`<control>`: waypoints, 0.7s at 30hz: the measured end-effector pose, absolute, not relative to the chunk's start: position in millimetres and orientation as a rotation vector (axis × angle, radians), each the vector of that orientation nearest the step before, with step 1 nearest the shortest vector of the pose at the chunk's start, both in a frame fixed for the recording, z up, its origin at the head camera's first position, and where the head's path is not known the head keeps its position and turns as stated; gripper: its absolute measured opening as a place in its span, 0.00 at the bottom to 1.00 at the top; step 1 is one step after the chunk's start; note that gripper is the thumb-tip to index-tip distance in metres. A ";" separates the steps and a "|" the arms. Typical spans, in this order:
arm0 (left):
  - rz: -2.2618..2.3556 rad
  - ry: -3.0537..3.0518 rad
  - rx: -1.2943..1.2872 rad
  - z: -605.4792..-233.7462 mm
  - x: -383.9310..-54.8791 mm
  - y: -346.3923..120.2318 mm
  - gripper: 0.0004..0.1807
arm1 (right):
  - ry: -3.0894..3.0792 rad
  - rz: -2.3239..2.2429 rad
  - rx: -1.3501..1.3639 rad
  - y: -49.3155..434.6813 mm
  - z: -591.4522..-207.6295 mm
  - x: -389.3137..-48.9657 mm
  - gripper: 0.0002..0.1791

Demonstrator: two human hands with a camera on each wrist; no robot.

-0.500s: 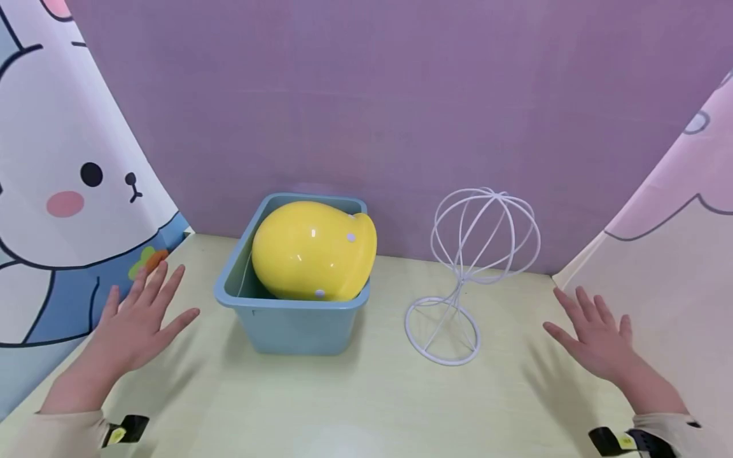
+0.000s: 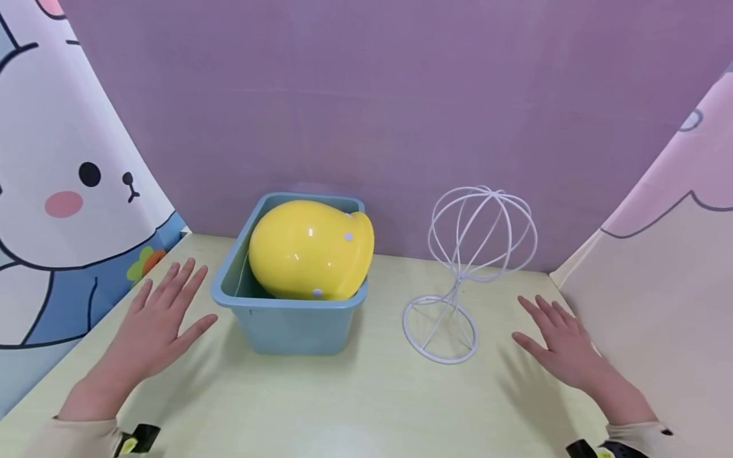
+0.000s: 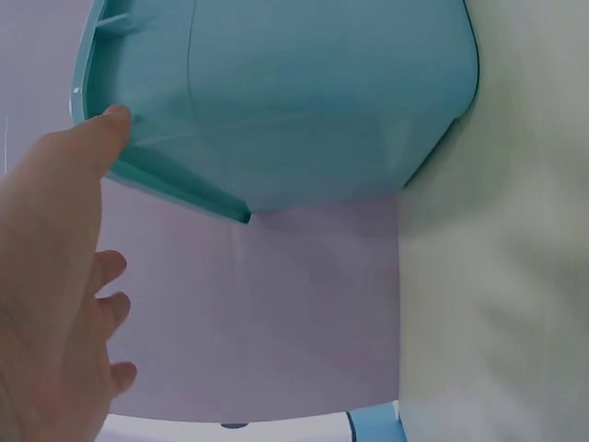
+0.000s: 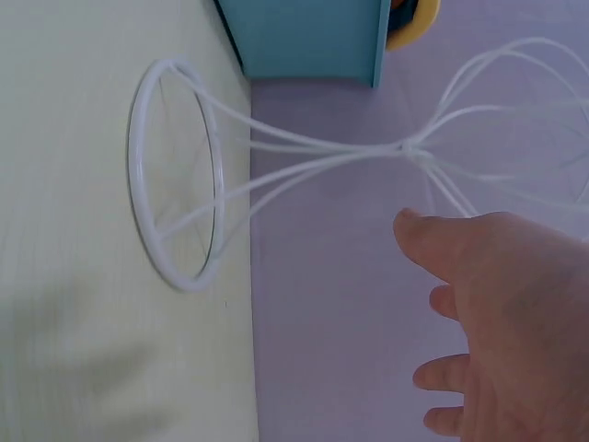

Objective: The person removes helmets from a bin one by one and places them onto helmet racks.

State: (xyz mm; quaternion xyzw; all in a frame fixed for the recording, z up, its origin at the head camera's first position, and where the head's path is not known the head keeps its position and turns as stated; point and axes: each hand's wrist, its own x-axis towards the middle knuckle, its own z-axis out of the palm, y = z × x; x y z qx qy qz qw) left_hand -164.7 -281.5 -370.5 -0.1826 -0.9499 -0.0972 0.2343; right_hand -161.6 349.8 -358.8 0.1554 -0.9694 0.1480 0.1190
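The blue bin [image 2: 298, 327] holds a yellow helmet [image 2: 309, 251]; left hand [image 2: 153, 331] and right hand [image 2: 564, 348] are spread wide over the tabletop [image 2: 366, 407].

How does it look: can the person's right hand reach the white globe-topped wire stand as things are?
Probably yes: the right hand is empty and beside the white globe-topped wire stand, with nothing visible between them. The blue rectangular plastic bin is on the stand's other side.

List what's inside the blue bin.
A yellow helmet with pale dots sits in the blue bin, its flared rim end reaching over the right-hand wall. Whatever lies beneath the helmet is hidden.
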 end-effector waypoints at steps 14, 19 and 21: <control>-0.236 -2.317 -0.673 -371.8 -170.3 -263.3 0.41 | -2.805 0.624 0.651 302.4 -343.9 -151.3 0.34; -0.212 -2.215 -0.748 -371.5 -173.1 -255.2 0.37 | -2.806 0.658 0.718 285.6 -338.3 -150.3 0.33; -0.204 -2.169 -0.781 -371.8 -174.5 -252.7 0.35 | -2.806 0.674 0.733 278.9 -337.2 -150.8 0.33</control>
